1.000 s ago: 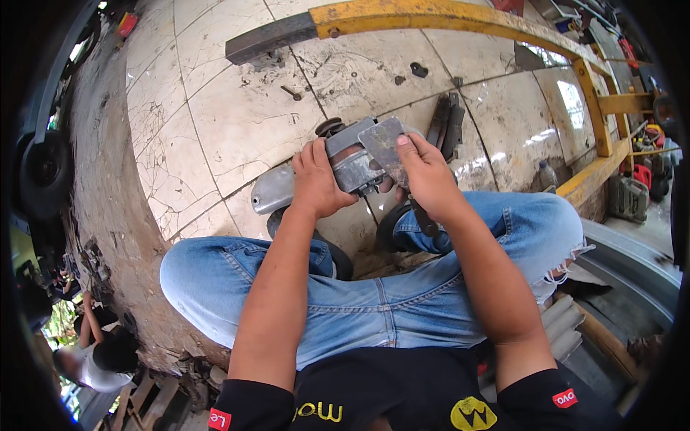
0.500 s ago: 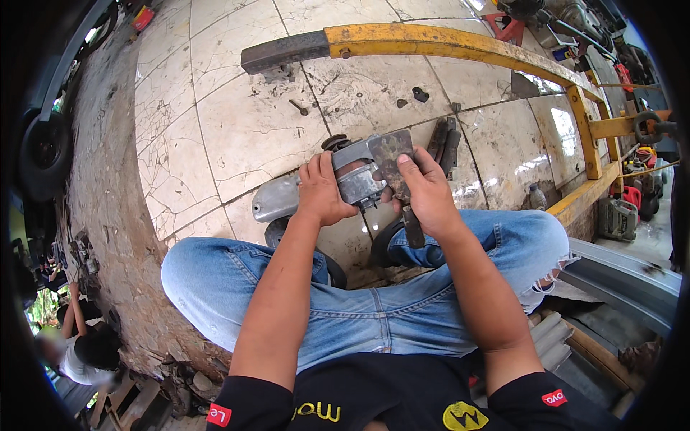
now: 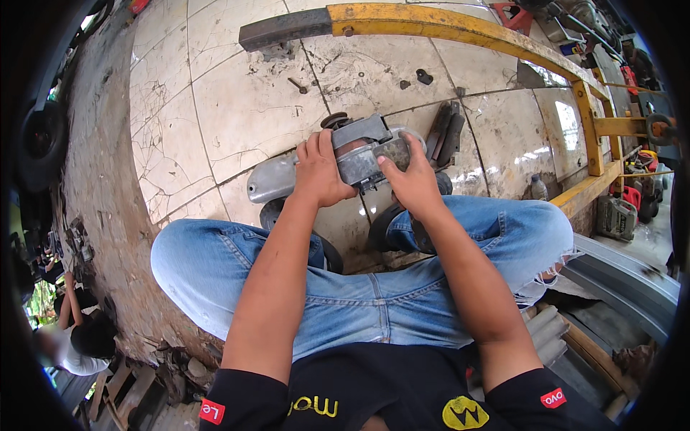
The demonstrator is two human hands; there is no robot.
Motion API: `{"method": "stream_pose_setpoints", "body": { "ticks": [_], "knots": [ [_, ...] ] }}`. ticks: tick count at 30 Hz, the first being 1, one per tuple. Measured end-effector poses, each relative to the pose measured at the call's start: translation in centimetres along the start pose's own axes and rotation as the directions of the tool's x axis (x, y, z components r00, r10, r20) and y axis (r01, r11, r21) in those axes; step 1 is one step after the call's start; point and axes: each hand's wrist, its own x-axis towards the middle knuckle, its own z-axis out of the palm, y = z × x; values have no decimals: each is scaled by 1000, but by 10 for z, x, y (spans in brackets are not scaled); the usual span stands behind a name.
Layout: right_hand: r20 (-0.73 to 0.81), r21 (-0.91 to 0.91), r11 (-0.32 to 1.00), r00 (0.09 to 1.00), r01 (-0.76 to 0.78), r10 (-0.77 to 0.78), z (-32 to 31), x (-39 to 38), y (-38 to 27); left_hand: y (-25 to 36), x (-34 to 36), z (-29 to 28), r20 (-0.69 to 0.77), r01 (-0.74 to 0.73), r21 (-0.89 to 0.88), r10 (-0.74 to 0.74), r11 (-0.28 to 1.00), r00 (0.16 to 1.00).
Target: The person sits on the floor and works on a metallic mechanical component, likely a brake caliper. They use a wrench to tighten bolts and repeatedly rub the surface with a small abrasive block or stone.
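Note:
My left hand [image 3: 322, 169] is wrapped round a grey metal machine part [image 3: 354, 158], a housing with a brownish band and a long silver casing [image 3: 262, 183] reaching to its left, above a dark wheel [image 3: 272, 212]. A round dark pulley [image 3: 334, 121] shows behind it. My right hand [image 3: 411, 179] grips a stained flat metal plate [image 3: 392, 149] with a dark handle [image 3: 420, 233] below, held against the housing's right side; some fingers are hidden. Long dark metal pieces [image 3: 445, 133] lie beside it on the tiles.
A yellow metal frame [image 3: 402, 21] spans the back and right, near a bottle [image 3: 537, 188] and cans [image 3: 618, 215]. Small metal bits [image 3: 424, 77] dot the tiled floor [image 3: 230, 115]. Another person [image 3: 83, 348] is at lower left, by scrap wood and metal [image 3: 122, 391].
My right hand has turned and shifted the plate from upright over the housing to lower against its right side, uncovering more of the housing's top. My left hand keeps its grip.

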Motion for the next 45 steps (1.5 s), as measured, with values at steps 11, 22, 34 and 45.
{"method": "stream_pose_setpoints", "body": {
  "ticks": [11, 22, 34, 45],
  "knots": [
    [54, 85, 967, 970, -241, 237, 4, -3, -30, 0, -2, 4, -9, 18, 30, -18, 999, 1000],
    [96, 59, 990, 988, -129, 123, 5, -1, -25, 1, -2, 2, 12, 31, 9, -31, 999, 999],
    [92, 16, 999, 995, -46, 44, 12, 3, -2, 0, -1, 1, 16, 28, -10, -28, 1000, 999],
    [100, 8, 1000, 995, -9, 9, 4, 6, -9, 0, -3, 1, 7, 27, -4, -27, 1000, 1000]
  ]
}}
